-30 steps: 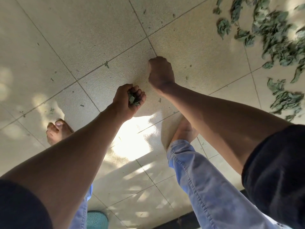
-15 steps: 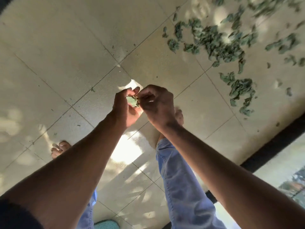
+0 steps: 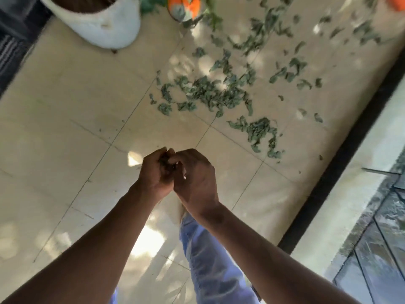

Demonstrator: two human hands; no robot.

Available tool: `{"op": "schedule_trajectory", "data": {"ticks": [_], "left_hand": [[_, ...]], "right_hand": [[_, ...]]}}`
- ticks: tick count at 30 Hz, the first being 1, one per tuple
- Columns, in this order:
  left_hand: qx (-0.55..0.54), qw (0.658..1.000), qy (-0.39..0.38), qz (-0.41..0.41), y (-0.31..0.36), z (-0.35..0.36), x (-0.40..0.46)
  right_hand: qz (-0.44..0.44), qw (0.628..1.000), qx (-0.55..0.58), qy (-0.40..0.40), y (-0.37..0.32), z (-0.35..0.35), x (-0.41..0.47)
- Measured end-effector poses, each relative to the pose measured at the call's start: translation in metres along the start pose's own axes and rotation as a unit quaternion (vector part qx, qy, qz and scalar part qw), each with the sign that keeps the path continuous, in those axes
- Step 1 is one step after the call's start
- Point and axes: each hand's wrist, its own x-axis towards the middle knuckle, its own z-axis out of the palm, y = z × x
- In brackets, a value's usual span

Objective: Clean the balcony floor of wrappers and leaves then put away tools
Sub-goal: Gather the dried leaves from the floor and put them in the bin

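Above a tiled balcony floor point(image 3: 65, 119), a person's two hands meet in mid-air, wrists touching. Far up and to the left of the hands, a white planter point(image 3: 103, 25) stands on the tiles at the upper edge of the view. The left hand point(image 3: 153, 172) forms a cupped grip, its fingers curled around a small dark clump of leaf scraps point(image 3: 164, 160) that shows between thumb and fingers. Pressed against it on the right, the right hand point(image 3: 195, 174) has its fingertips bent in toward that same clump; whether this grip pinches the scraps or only touches them cannot be told, as the frame is blurred there. Below the hands, a leg in light blue trousers point(image 3: 206, 260) shows between the forearms. Up and to the right of the hands, scattered green leaves point(image 3: 210, 93) lie across several tiles, well apart from both hands, with a smaller patch point(image 3: 260, 132) nearer. An orange object point(image 3: 184, 6), its form unclear, sits at the top edge beyond the leaves. Far right, a dark border strip point(image 3: 341, 154) edges the floor.
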Motion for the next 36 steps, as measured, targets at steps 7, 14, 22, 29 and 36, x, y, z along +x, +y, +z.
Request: {"op": "schedule_trajectory", "data": {"ticks": [7,14,22,29,36], "left_hand": [[0.016,0.994,0.053,-0.097,-0.021,0.096,-0.001],[0.07,0.975,0.022,-0.209,-0.045,0.146,0.034],[0.135,0.968,0.087,-0.195,-0.068,0.195,0.063],[0.17,0.964,0.063,-0.196,-0.065,0.24,0.091],[0.206,0.959,0.057,-0.184,-0.079,0.226,0.187]], "right_hand": [[0.081,0.995,-0.035,0.036,0.058,-0.088,0.026],[0.173,0.979,-0.106,0.01,0.138,-0.123,0.039],[0.285,0.955,-0.081,-0.026,0.181,-0.145,0.043],[0.373,0.926,-0.05,-0.021,0.222,-0.15,0.047],[0.303,0.942,-0.141,-0.041,0.327,-0.103,0.106]]}}
